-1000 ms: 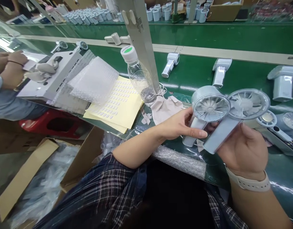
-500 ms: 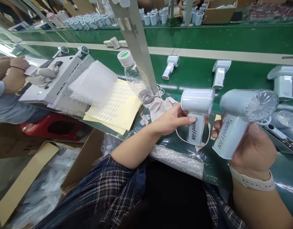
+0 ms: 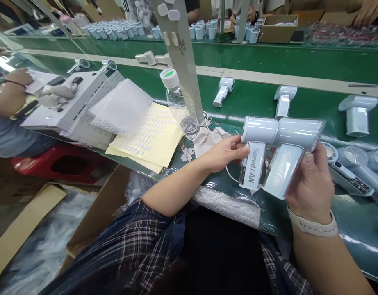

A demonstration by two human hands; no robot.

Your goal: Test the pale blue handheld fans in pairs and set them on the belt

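**Supervisor:** Report hand state and item position.

**Operator:** I have both hands up at centre right of the frame, close together, each clamped on one handheld fan. My left hand [image 3: 226, 153] grips the left fan [image 3: 256, 143] at the top of its handle, thumb on the side bearing the "SpeedFAN" print. My right hand [image 3: 310, 180] wraps the handle of the right fan [image 3: 289, 153] from behind. The two barrels sit end to end and appear to touch, just above the green conveyor belt [image 3: 256, 94].

**Supervisor:** Hazards?

**Operator:** Three, in my judgement. First: barrel-to-barrel contact may scuff the glossy housings if I press them together. Second: a thin white cable [image 3: 232, 175] runs below the left fan; I cannot tell what it connects to, and it could snag on a handle when I lower either unit. Third: the water bottle [image 3: 179, 104] stands left of centre, near my left forearm and just beside the yellow sticker sheets [image 3: 152, 137]; a sideways elbow movement could tip it onto them. More fans [image 3: 349, 172] lie at right, near my right hand, so a careless set-down risks knocking them.
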